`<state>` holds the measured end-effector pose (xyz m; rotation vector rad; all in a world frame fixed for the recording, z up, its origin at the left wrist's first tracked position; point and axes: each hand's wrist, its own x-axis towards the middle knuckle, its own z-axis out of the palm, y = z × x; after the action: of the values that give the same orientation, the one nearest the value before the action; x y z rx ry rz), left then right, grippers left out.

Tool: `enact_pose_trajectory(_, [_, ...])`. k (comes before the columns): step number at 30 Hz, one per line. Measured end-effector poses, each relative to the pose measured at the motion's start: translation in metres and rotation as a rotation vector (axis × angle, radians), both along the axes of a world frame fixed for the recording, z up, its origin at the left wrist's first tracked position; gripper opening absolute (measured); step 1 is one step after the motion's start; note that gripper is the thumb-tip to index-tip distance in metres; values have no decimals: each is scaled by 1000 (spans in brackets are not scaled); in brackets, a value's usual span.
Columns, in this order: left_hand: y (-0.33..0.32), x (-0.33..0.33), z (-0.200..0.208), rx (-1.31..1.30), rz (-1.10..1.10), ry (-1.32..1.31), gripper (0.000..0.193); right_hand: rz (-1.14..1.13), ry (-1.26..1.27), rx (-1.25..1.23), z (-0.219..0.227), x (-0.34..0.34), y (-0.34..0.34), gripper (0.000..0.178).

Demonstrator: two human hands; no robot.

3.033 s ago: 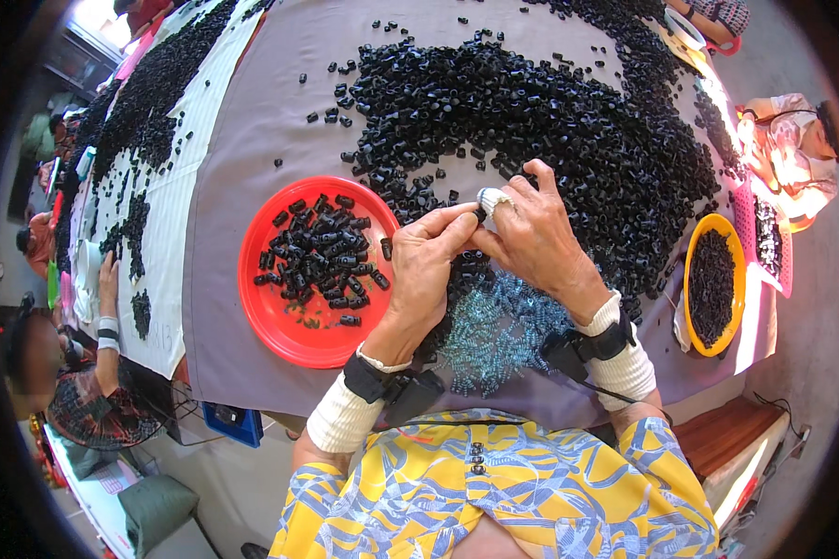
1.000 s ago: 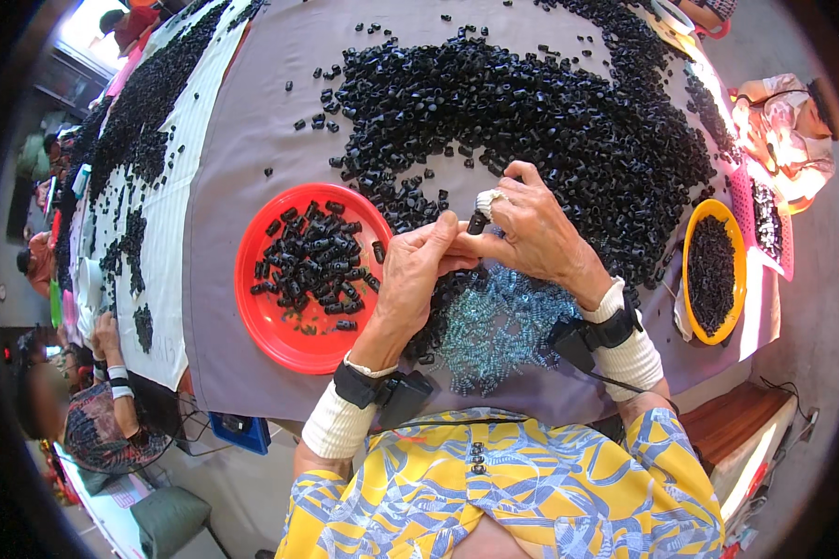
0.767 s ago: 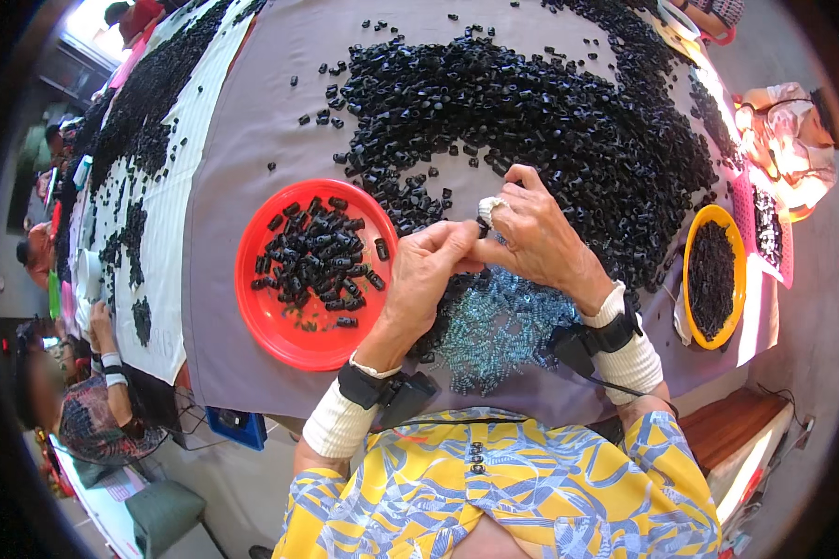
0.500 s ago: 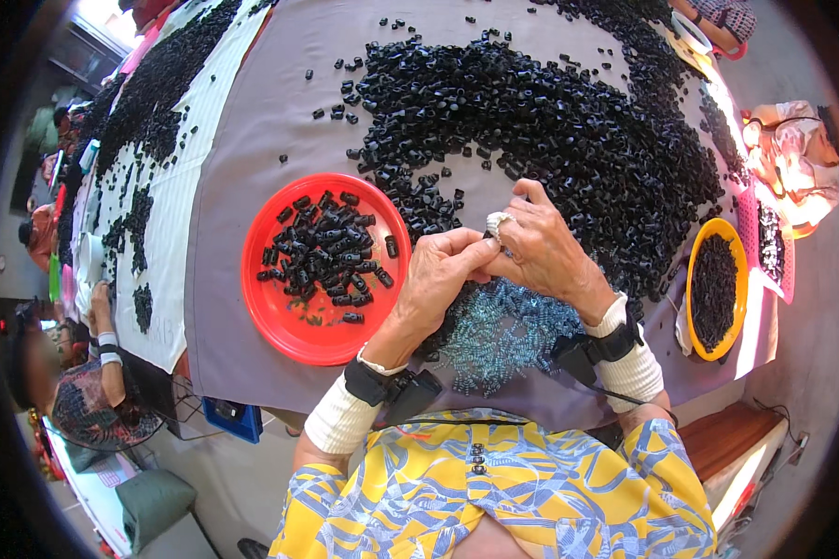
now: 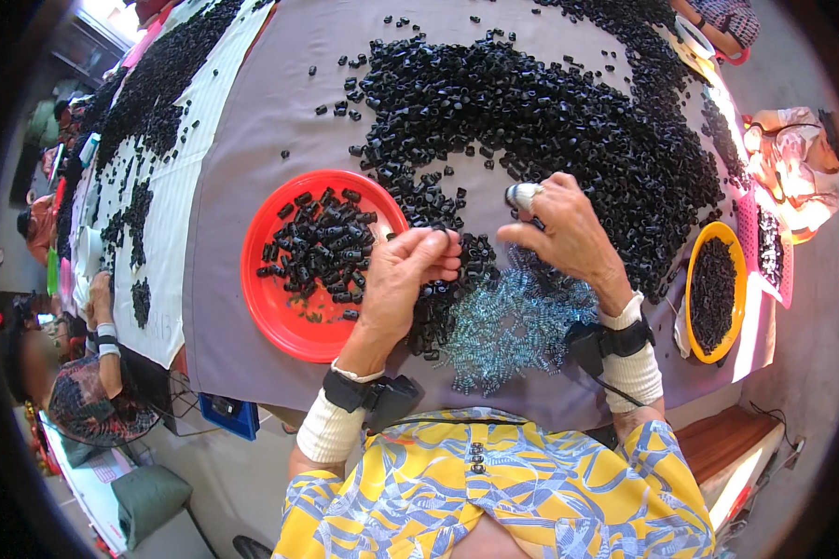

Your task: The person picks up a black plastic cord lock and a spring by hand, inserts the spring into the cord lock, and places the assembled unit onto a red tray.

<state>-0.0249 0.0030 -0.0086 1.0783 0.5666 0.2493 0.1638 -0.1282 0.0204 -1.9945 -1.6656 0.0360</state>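
My left hand point(image 5: 405, 279) is beside the right rim of the red plate point(image 5: 259, 312). Its thumb and fingers pinch a small black plastic piece that looks like a cord lock point(image 5: 441, 226), mostly covered by the fingertips. On the plate lies a heap of black cord locks point(image 5: 317, 242). My right hand point(image 5: 569, 233) hovers over the near edge of the black pile, its thumb apart from the curled fingers and white wrapping on one finger. Between and below the hands spreads a pile of small bluish springs point(image 5: 517, 326).
A large pile of loose black pieces point(image 5: 531, 112) covers the table's middle and far right. To the right stands a yellow basket point(image 5: 738, 303) of black pieces, with a pink basket point(image 5: 748, 224) behind it. Other people sit along the left and far right sides.
My hands were together over the springs and have parted. The left has moved left toward the red plate with the black piece; the right has drawn back slightly to the right.
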Motion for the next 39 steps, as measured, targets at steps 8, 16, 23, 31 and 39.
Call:
enact_pose_trajectory(8, [24, -27, 0, -76, 293, -75, 20, -20, -25, -51, -17, 5, -4, 27])
enact_pose_trajectory(16, [59, -72, -13, -179, 547, 7, 29, -32, -61, -94, -20, 13, 2, 21])
enact_pose_trajectory(23, [48, -60, -3, -130, 465, 2, 22, -7, -99, -57, -27, 15, 18, 16])
enact_pose_trajectory(31, [23, -31, -4, -161, 290, -70, 18, 72, -291, -204, -31, -7, -2, 3])
enact_pose_trajectory(39, [5, -6, 3, -116, 154, -36, 18, -12, -275, -39, -56, 14, 13, 3])
